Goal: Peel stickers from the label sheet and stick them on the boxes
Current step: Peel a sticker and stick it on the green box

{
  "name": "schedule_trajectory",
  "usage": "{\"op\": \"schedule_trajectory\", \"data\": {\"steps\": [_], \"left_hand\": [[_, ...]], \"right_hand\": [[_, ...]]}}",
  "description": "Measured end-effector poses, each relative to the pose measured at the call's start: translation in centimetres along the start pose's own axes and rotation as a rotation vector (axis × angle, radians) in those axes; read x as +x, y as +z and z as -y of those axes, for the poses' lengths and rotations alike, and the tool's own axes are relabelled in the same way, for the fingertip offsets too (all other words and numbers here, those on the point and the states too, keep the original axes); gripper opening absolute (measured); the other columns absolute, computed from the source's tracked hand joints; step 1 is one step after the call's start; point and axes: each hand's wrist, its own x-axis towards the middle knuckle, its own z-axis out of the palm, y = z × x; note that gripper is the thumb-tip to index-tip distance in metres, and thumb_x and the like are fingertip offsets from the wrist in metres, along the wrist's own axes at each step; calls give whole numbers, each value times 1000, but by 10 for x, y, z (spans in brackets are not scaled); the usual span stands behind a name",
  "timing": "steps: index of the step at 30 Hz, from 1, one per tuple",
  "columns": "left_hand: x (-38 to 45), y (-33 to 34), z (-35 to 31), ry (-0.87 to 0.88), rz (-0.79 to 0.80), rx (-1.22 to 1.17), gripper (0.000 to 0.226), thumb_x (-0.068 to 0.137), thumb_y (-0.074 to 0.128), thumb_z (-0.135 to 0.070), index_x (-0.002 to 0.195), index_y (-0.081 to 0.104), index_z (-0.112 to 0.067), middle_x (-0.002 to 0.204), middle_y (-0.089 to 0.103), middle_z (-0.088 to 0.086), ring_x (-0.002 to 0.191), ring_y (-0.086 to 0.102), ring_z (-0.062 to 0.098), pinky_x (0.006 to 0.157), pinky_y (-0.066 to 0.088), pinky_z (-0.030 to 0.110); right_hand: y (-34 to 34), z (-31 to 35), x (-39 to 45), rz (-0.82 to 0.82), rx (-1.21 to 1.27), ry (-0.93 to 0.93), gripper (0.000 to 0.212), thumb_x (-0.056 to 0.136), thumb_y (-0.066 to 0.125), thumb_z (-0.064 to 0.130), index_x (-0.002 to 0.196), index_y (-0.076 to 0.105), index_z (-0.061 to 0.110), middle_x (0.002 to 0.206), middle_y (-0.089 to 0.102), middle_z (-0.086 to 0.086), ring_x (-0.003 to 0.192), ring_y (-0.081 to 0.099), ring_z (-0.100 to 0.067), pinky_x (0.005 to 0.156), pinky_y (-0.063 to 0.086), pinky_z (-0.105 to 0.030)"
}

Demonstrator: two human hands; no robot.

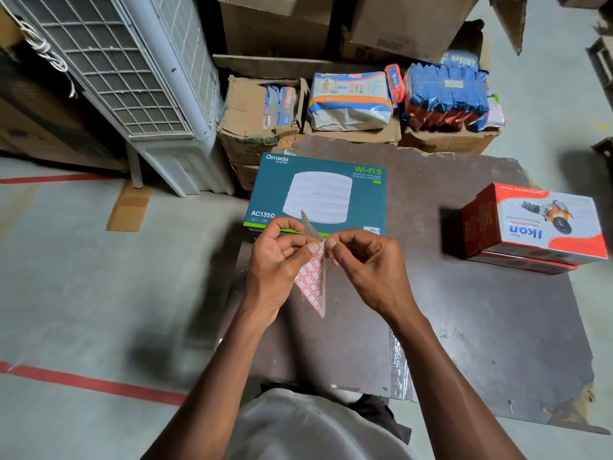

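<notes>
A label sheet (313,282) with red-bordered white stickers hangs between my hands above the brown board. My left hand (278,257) pinches the sheet near its top with thumb and fingers. My right hand (365,263) pinches the sheet's upper edge, where a corner is bent up. Just beyond my hands lies a flat teal Wi-Fi box (318,190). A red and white Ikon box (537,224) sits on another red box at the board's right edge.
The brown board (464,310) rests on a grey concrete floor with red tape lines. Behind it stand cardboard cartons (252,121) holding packets, a white diaper pack (348,101) and blue packs (444,94). A white air cooler (132,78) stands at far left.
</notes>
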Motion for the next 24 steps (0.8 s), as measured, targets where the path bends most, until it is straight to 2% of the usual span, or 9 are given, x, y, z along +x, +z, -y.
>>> {"op": "schedule_trajectory", "data": {"steps": [3, 6, 8, 12, 15, 21, 24], "left_hand": [[0, -2, 1, 0, -21, 15, 33, 75, 76, -11, 101, 57, -16, 86, 76, 5, 81, 73, 18, 77, 57, 28], [0, -2, 3, -1, -36, 8, 28, 77, 72, -9, 99, 57, -15, 82, 74, 0, 78, 70, 14, 74, 56, 24], [1, -5, 6, -1, -50, 14, 25, 78, 73, -11, 98, 60, -18, 85, 73, 2, 81, 68, 17, 75, 55, 28], [4, -14, 14, -13, -82, 55, 23, 75, 79, -25, 93, 65, -26, 91, 73, 5, 84, 69, 19, 76, 54, 33], [5, -19, 24, -43, -135, 72, 19, 78, 76, -18, 93, 64, -17, 88, 72, 2, 82, 67, 16, 74, 52, 29], [9, -35, 63, -138, -248, 194, 13, 91, 71, -5, 90, 67, -17, 86, 72, 4, 79, 64, 16, 70, 51, 30], [14, -41, 87, -221, -331, 103, 17, 93, 67, 0, 89, 68, -17, 85, 72, 4, 77, 63, 16, 67, 50, 25]], "right_hand": [[2, -3, 1, -23, 0, 10, 11, 98, 69, 18, 97, 79, 14, 86, 78, 7, 81, 74, -12, 79, 63, -38], [3, -4, 2, -59, 9, 33, 15, 99, 68, 23, 97, 78, 12, 90, 79, 6, 85, 75, -12, 77, 62, -30], [4, -5, 2, -77, 11, 45, 17, 99, 67, 25, 98, 79, 13, 93, 79, 7, 88, 76, -11, 76, 61, -25], [7, -10, 4, -114, 34, 79, 14, 99, 68, 24, 97, 80, 17, 91, 79, 8, 87, 75, -12, 77, 61, -25], [8, -14, 4, -128, 36, 119, 14, 99, 68, 23, 97, 80, 16, 88, 79, 6, 81, 74, -12, 72, 59, -24], [12, -21, 3, -112, 11, 200, 16, 98, 69, 27, 92, 80, 18, 85, 78, 5, 76, 73, -14, 70, 61, -30], [14, -22, 0, -117, -6, 213, 16, 98, 69, 23, 87, 79, 16, 81, 78, 5, 72, 72, -15, 68, 60, -26]]}}
